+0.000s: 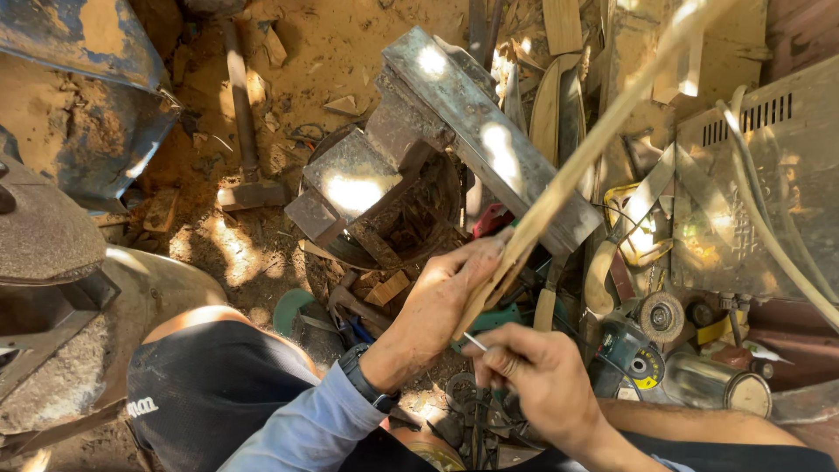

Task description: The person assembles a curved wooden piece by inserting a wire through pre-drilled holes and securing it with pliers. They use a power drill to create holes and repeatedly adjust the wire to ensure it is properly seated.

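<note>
In the lower middle of the frame, the left hand [441, 301] was closed around the near end of a long, thin, pale wooden strip [572, 170], fingers wrapped over its flat face. The right hand [537, 376], just below and to the right, had its fingers pinched shut on a slim pen-like marking tool [474, 342] whose tip pointed up-left toward the strip's lower end, very near it — whether it touched the wood could not be told.

The step in hand looked like marking the near end of the strip. By judgement, the next move called for the left hand keeping the wood steady while the tool tip was set against the face.

The strip's long axis ran diagonally, from the hands in the lower centre up toward the upper right of the frame, its far end blurred and sunlit. It was held in the air, above the clutter rather than resting on it.

Around it lay a grey steel block on a dark drum [454, 114], a sledgehammer [245, 157] on the sandy ground at upper left, and an angle grinder [642, 336] at lower right.
</note>
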